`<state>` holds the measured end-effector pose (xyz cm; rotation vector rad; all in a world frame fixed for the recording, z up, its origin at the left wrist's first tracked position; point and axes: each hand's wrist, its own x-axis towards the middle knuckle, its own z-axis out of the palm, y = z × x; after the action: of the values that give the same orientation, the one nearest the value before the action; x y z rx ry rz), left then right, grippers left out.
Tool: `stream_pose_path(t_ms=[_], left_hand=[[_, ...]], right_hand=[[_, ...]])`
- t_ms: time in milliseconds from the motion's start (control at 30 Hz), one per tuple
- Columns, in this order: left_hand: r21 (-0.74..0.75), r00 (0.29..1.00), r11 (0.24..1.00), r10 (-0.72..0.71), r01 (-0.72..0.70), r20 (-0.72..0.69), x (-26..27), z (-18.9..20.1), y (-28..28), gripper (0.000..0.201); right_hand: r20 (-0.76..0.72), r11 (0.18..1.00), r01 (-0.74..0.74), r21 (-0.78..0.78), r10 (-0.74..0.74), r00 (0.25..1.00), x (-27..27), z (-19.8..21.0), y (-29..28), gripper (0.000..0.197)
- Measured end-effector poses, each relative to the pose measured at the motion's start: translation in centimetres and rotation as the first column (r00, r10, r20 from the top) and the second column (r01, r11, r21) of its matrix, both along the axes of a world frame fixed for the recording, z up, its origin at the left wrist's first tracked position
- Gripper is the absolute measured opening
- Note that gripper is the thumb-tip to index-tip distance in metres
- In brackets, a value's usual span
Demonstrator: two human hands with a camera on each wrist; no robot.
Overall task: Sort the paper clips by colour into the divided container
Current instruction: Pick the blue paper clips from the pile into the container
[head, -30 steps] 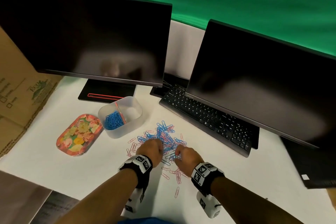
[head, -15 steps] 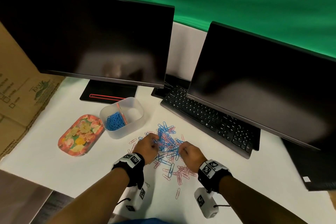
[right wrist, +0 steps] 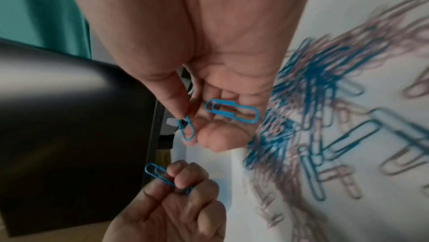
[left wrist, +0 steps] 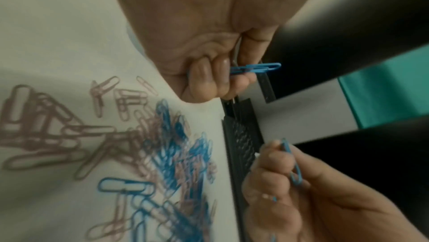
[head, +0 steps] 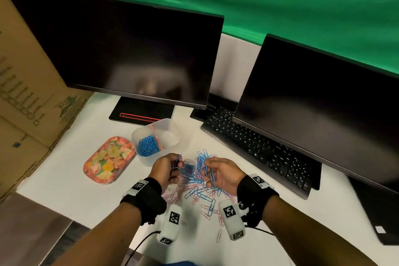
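Observation:
A mixed pile of blue and pink paper clips (head: 194, 181) lies on the white table in front of me. My left hand (head: 174, 163) is raised over the pile's left edge and pinches a few blue clips (left wrist: 255, 68) in curled fingers. My right hand (head: 208, 170) hovers over the pile's right side. It pinches one blue clip (right wrist: 188, 130) between thumb and finger, and another blue clip (right wrist: 232, 111) lies on its fingers. The clear divided container (head: 172, 124) stands just beyond the left hand, with blue clips (head: 148, 147) in its left compartment. Its right compartment looks bare.
A floral tin tray (head: 109, 160) sits left of the container. A black keyboard (head: 259, 147) runs along the right of the pile, under the right monitor (head: 313, 110). The left monitor's base (head: 140, 112) stands behind the container. Cardboard boxes (head: 26, 103) wall off the left.
Both hands were down in the pile picking at clips. They have since lifted off it, each with blue clips, and the left hand has shifted toward the container.

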<state>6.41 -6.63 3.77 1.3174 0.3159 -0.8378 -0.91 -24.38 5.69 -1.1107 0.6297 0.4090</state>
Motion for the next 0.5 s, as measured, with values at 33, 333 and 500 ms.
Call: stream_pose_path(t_ms=[33, 333, 500], left_hand=[[-0.012, 1.000, 1.000, 0.028, -0.028, -0.013, 0.4, 0.4, 0.4, 0.018], [0.018, 0.954, 0.953, 0.301, -0.301, 0.012, 5.2, 2.8, 4.5, 0.027], [0.204, 0.962, 0.943, 0.245, -0.265, 0.118, 7.8, 3.3, 5.9, 0.015]], right_hand=[[0.012, 1.000, -0.025, -0.002, 0.025, 1.000, 0.7, 0.4, 0.6, 0.007], [0.016, 0.959, -0.199, -0.201, 0.206, 0.978, 9.1, 3.0, 7.9, 0.018], [-0.026, 0.916, -0.211, -0.341, 0.215, 0.976, 13.3, 3.2, 11.6, 0.027]])
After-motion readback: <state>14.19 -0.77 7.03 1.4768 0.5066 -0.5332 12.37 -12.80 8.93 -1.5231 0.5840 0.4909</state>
